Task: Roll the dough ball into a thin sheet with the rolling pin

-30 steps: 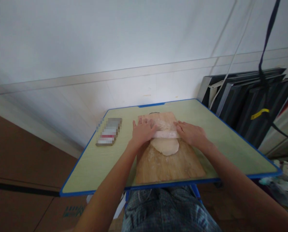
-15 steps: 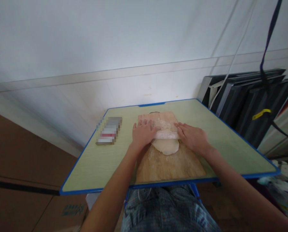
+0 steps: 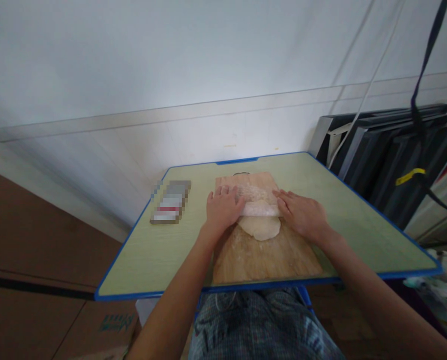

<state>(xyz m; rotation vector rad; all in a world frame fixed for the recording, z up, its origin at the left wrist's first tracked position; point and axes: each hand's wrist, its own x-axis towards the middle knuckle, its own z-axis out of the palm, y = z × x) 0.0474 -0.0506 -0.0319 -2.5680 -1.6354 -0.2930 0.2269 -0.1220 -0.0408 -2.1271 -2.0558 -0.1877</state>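
**Pin nudged toward 6 o'clock, dough edge unmoved**

Clock: 12 = wall side, 6 = person.

- Change over the last second is small. The rolling pin (image 3: 261, 209) sits slightly nearer 6 o'clock on the board (image 3: 266, 265), so the strip of dough (image 3: 260, 229) showing in front looks a bit shorter. Near edge of the dough holds its place; outline much the same. The head view shifted slightly too.
- Reading: short, low-travel pressing with the pin, not a long stroke. Little spread gained, I'd judge.
- Dough: on the board, just at the pin's 6 o'clock side, rounded near edge. Floury, rough patch at 12 o'clock of the pin; can't tell how much of it is dough.
- Left hand (image 3: 224, 206): on the pin's 9 o'clock end, fingers extended, not clenched.
- Right hand (image 3: 304, 213): on the 3 o'clock end, fingers also stretched, pressing rather than gripping. Both pin ends hidden.
- Pixelated slab (image 3: 170, 204) on the worktop (image 3: 349, 215), about 10 o'clock of the board, well apart.
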